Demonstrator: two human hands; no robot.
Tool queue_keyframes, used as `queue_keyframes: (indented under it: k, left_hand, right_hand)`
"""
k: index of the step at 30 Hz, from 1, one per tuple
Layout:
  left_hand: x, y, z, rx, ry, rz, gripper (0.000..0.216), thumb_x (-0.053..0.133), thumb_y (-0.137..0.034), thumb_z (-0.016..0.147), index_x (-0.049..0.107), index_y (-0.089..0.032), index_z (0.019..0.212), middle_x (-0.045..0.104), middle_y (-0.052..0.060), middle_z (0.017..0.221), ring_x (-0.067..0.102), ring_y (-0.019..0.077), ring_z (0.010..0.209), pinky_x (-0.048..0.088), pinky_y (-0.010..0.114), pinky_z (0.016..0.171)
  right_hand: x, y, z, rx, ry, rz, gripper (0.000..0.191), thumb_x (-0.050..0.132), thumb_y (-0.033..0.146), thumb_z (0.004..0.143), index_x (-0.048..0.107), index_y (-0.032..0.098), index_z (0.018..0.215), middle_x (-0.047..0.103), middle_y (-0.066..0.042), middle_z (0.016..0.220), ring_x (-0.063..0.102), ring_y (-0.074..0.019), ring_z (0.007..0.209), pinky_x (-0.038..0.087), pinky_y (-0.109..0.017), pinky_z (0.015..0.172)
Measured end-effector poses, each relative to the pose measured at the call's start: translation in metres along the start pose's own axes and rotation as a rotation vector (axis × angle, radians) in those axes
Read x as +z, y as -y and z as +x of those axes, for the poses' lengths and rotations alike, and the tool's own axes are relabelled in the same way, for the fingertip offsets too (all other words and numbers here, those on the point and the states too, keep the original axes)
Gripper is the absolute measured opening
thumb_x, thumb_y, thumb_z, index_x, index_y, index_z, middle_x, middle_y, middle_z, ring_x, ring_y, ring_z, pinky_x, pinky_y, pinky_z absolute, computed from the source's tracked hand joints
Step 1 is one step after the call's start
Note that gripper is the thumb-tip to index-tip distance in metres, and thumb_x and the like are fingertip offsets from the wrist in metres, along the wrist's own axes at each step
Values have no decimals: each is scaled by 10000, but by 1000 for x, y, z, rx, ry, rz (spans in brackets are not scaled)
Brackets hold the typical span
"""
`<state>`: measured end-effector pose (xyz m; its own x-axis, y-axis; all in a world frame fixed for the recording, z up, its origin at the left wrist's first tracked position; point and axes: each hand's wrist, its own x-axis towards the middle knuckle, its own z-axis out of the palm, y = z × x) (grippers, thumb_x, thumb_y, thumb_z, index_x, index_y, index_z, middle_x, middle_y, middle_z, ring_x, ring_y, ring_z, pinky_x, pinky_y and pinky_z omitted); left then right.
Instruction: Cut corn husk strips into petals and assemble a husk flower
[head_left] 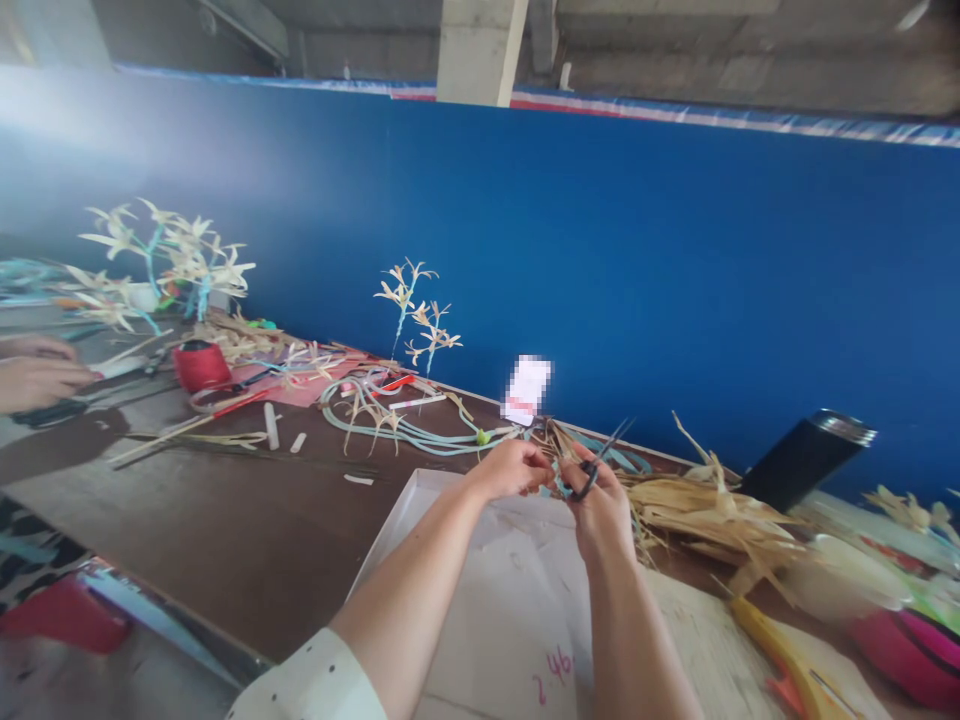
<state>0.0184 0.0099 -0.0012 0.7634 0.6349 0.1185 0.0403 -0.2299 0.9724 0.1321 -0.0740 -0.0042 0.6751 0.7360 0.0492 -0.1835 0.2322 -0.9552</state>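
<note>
My right hand [606, 510] is closed round a pair of dark-handled scissors [589, 478], whose blades point up and to the right, away from my left hand. Close beside it, my left hand [514, 468] has its fingers curled in a pinch; what lies in them is too small to make out. Both hands are over the far end of a shallow white box lid [480, 600] with pink handwriting on it. To the right of my right hand lies a heap of dried tan husks [697, 510]. Pale blue cords [405, 430] loop on the table behind my left hand.
Standing husk flowers [431, 335] rise near the blue partition [675, 280]. A black flask [799, 460] leans at the right, above a yellow-handled tool [780, 655]. At left are a red spool [201, 367], more flowers [199, 260] and another person's hands [45, 372].
</note>
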Motion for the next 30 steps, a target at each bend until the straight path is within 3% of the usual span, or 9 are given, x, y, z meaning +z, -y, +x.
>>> queue_keyframes:
  k: [6,12,18,24,30]
  left_hand:
    - [1,-1,1,-38,16,-67,287,673,-285,655,622,-123,887,627,38,742,552,84,550,442,194,492]
    - [1,-6,-2,-104,69,-209,263,697,-278,655,649,-116,856,649,57,740,641,147,667,518,260,613]
    - [3,-8,-5,-120,34,-306,292,756,-304,594,671,-115,799,664,61,761,649,163,754,516,285,755]
    - [1,-5,-3,-95,14,-224,397,749,-423,577,676,-111,810,628,48,665,601,132,618,500,276,647]
    - [-2,-3,-1,-23,-34,-128,391,729,-436,582,673,-107,786,571,13,595,480,78,512,388,209,522]
  right_hand:
    - [-3,-1,2,24,13,61,546,799,356,557,616,189,1044,526,34,593,433,-66,497,253,-149,386]
    - [-6,-6,5,7,-17,54,540,811,351,532,628,185,1012,540,34,586,453,-70,494,297,-154,397]
    - [-4,-5,4,6,-17,86,530,808,325,549,623,186,1026,547,40,592,464,-70,491,328,-158,403]
    - [-1,-1,1,11,12,118,526,814,284,543,613,173,1017,550,43,586,467,-66,488,323,-145,382]
    - [-2,2,0,62,47,257,433,795,252,567,599,171,945,546,48,588,472,-59,494,314,-124,364]
